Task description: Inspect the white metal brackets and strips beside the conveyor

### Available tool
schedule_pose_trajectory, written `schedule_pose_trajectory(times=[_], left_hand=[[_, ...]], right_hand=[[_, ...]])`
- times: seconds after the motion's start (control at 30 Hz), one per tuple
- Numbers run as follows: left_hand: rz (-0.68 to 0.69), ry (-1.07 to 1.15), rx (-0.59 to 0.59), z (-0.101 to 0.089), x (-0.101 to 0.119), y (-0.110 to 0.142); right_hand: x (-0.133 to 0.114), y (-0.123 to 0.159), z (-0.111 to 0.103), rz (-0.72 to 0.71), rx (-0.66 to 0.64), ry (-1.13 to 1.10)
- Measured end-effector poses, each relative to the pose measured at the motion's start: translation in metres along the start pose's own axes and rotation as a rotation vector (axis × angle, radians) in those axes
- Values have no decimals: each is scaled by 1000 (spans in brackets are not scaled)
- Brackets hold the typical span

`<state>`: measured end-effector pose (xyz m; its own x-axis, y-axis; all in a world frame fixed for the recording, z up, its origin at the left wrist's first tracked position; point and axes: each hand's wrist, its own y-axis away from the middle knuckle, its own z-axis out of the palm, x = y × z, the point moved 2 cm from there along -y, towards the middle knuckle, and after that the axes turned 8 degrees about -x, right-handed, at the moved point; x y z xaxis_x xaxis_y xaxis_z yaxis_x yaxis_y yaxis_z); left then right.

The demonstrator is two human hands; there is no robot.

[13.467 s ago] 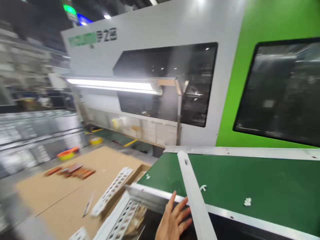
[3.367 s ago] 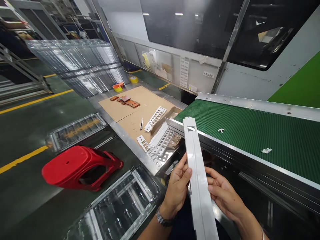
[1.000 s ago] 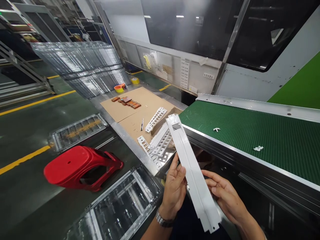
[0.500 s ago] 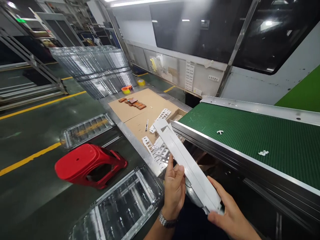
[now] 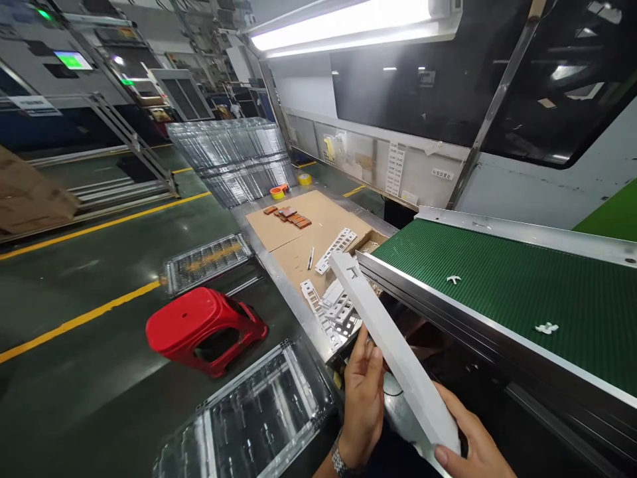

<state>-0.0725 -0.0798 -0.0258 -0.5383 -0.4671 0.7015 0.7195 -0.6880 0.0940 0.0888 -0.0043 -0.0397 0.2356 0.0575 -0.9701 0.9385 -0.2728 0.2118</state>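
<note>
A long white plastic panel (image 5: 398, 348) slants across my front, its notched far end over the table and its near end close to my body. My left hand (image 5: 364, 398), with a metal watch at the wrist, grips the panel's left edge near its middle. At the near end, my right hand (image 5: 470, 435) is closed on it with the thumb over the left corner. Just beyond the panel lie flat white slotted plates (image 5: 318, 309) in a loose heap, and another slotted plate (image 5: 336, 250) rests by an open cardboard box (image 5: 373, 242).
A green conveyor belt (image 5: 497, 292) on the right carries two small white pieces. On the cardboard-covered table (image 5: 293, 249) lie brown blocks (image 5: 293, 218), a knife (image 5: 311, 257) and tape rolls (image 5: 279, 192). A red stool (image 5: 186, 318) and clear-wrapped stacks (image 5: 249, 425) stand left.
The panel has turned in my hands, from a broad face with a lengthwise line to a narrower side with a notch. Both hands still hold it, and the view has shifted left and up.
</note>
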Motion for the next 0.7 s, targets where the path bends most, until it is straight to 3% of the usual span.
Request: schedule_pose_trajectory(times=[0.23, 0.7], left_hand=[[59, -181, -47, -2, 5, 7], [84, -403, 31, -4, 18, 1]], right_hand=[[3, 4, -1, 95, -50, -254], [19, 5, -4, 135, -100, -282]])
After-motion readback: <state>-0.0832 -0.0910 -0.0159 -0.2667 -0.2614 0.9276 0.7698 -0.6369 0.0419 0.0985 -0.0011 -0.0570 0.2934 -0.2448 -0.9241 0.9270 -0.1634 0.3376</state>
